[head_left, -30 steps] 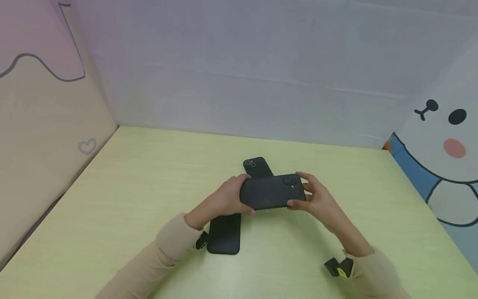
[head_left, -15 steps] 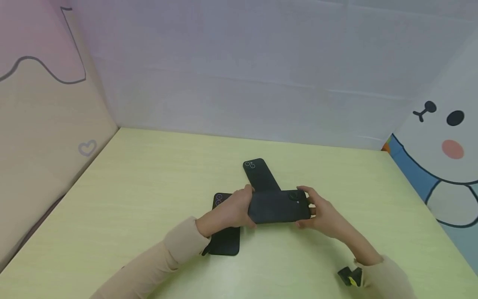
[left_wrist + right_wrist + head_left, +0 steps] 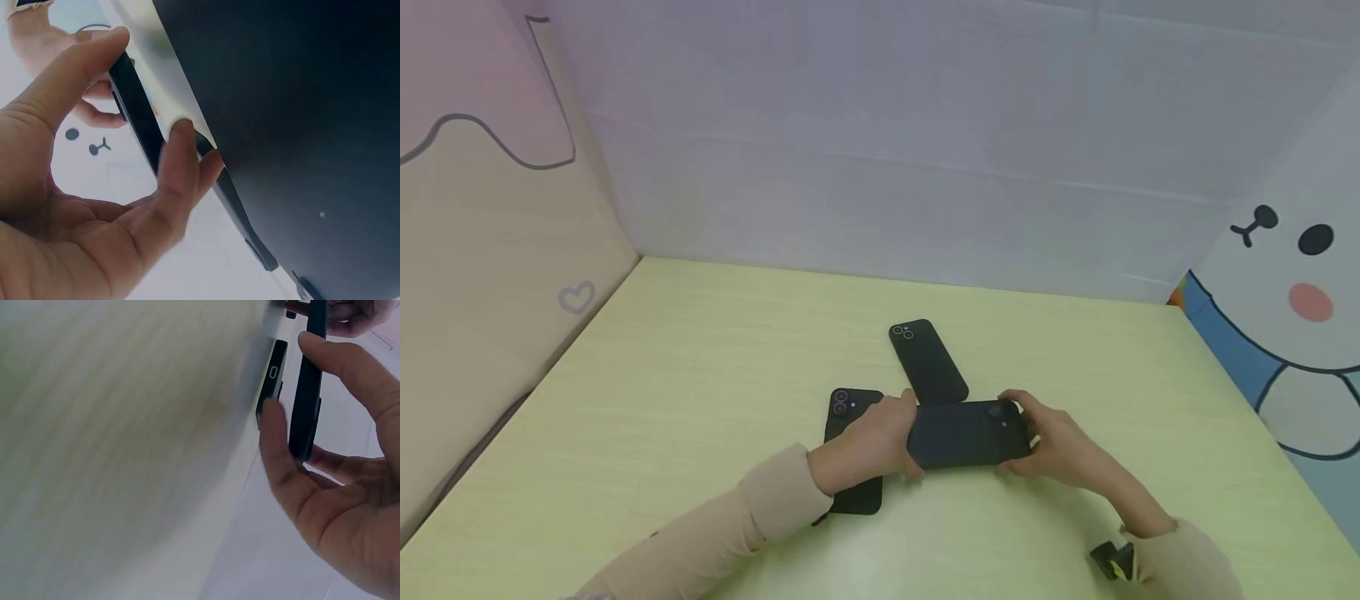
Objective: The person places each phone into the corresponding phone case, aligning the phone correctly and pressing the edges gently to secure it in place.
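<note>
A dark smartphone (image 3: 967,433) lies crosswise between both hands, its camera side up. My left hand (image 3: 872,442) grips its left end, thumb along the near edge and fingers at the far edge. At the other end, beside the camera bump, my right hand (image 3: 1063,447) pinches it by the edges. In the right wrist view the held smartphone (image 3: 306,403) is edge-on and raised off the tabletop. A second black smartphone (image 3: 928,361) rests just behind it. Beneath my left hand and wrist lies a third black smartphone (image 3: 859,497), partly covered; it looms large in the left wrist view.
The pale yellow-green tabletop (image 3: 722,358) stretches to a light back wall (image 3: 880,158). A patterned panel (image 3: 482,275) borders the left side, and another with a cartoon animal face (image 3: 1292,333) borders the right.
Both hands have brought the held smartphone toward me, lower and slightly to the right. More of the back smartphone and the top of the left one now show.
</note>
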Tool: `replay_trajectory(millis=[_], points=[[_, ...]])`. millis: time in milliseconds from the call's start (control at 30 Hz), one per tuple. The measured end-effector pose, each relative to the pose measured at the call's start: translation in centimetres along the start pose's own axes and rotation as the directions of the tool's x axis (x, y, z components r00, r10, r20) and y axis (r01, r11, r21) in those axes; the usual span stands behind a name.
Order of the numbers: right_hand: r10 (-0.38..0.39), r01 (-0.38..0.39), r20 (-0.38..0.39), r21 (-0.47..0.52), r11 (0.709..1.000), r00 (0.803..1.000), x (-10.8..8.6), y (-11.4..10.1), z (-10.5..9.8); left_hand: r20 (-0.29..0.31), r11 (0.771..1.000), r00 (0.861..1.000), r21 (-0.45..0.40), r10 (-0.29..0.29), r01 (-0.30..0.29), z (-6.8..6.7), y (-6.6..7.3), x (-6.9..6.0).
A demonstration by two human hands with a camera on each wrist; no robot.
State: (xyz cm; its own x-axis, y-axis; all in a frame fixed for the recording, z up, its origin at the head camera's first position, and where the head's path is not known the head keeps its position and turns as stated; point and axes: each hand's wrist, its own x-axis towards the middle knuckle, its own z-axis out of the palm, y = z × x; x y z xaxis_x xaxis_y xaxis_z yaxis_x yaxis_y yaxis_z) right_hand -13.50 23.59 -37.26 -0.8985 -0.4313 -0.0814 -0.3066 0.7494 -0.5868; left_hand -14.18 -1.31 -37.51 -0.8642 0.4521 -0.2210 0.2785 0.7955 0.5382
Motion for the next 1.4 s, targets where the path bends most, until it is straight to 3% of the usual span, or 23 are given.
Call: replay_trajectory(millis=[200, 467, 967, 1400], points=[[0.005, -0.005, -0.014, -0.040, 0.999, 1.000, -0.2, 0.3, 0.2, -0.023, 0.986, 0.999, 0.166, 0.037, -0.033, 0.4, 0.2, -0.1], [0.002, -0.003, -0.010, -0.087, 0.996, 1.000, -0.4, 0.5, 0.6, -0.025, 0.934, 0.999, 0.356, 0.037, -0.026, 1.2, 0.4, 0.1], [0.019, -0.016, 0.023, -0.146, 0.989, 1.000, -0.3, 0.5, 0.7, 0.000, 0.920, 0.997, 0.385, 0.077, -0.071, 1.5, 0.6, -0.3], [0.062, -0.053, 0.055, -0.154, 0.987, 0.997, -0.2, 0.3, 0.7, 0.003, 0.884, 0.994, 0.457, 0.106, -0.096, 1.5, 0.5, -0.3]])
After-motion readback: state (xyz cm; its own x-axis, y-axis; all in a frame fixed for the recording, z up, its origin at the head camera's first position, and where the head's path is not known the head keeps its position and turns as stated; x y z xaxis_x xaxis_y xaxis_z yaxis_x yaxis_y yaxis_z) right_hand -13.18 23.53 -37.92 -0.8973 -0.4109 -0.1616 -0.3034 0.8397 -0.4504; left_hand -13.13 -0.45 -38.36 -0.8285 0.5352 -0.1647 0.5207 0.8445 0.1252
